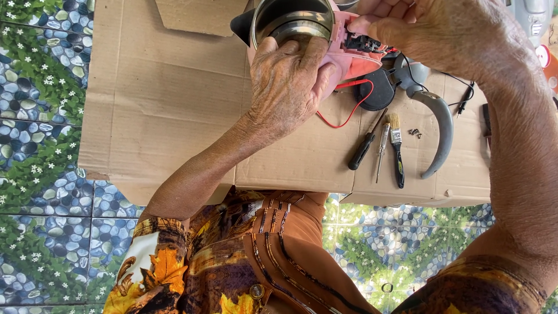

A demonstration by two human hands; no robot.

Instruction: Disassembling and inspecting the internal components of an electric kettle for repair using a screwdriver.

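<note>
Head view is showing the pink electric kettle [325,40] at the top of the frame, tipped so its shiny steel inside is facing me, with its black spout pointing left. I am steadying it with my left hand [288,81], fingers curled over the steel rim and the palm pressing against the pink shell, so that hand is closed around the kettle. My right hand [433,29] is coming in from the right and pinching at the opened pink side, where black parts [363,42] are sitting exposed; its fingers are bent close together on that spot, though whether they are gripping anything small I cannot tell.

A red wire [349,110] is looping out from under the kettle onto the flattened cardboard [157,104] that is covering the work surface. Just beside it a grey curved handle piece [439,125] is lying, and near that a black-handled screwdriver [363,148], a thin clear-handled screwdriver [381,151], a small brush [396,148] and a few loose screws [414,133]. Pebble-and-leaf patterned flooring [35,116] is surrounding the cardboard.
</note>
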